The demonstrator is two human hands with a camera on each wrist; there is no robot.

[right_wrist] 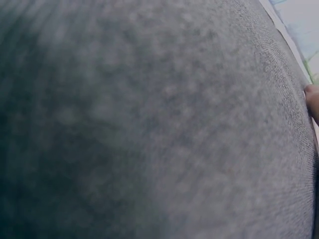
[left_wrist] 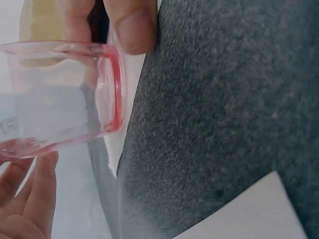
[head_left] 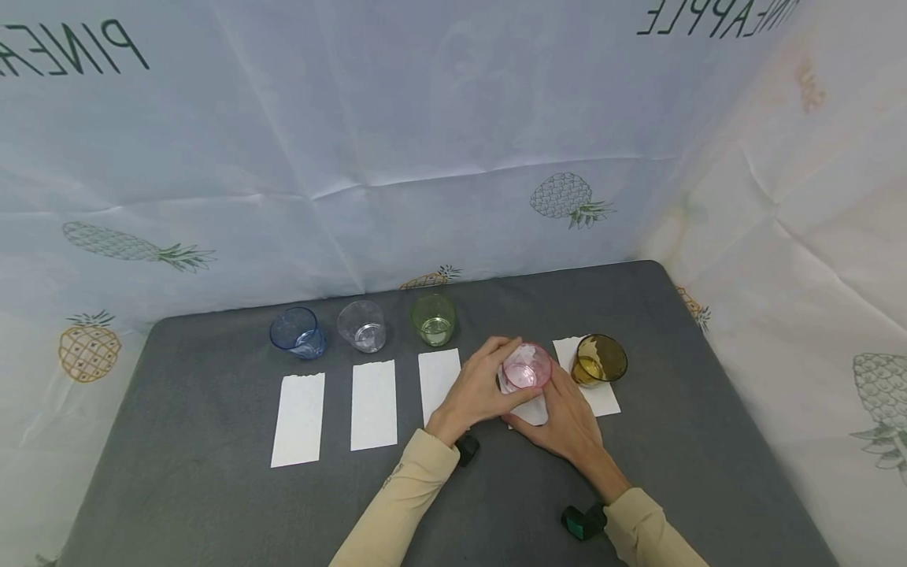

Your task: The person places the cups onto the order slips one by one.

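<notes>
Head view: left hand [head_left: 480,388] pinches pink glass [head_left: 527,367], thumb at the near side, fingers round the far side; glass sits at 2 o'clock from that hand. Right hand [head_left: 569,417] has thumb spread from fairly straight fingers, glass at its 11 o'clock; can't tell if it touches. Left is nearer. Left wrist view: glass's long axis roughly upright, base over white paper strip [head_left: 533,411], contact unclear. Amber glass [head_left: 611,360] at pink's 3 o'clock.
</notes>
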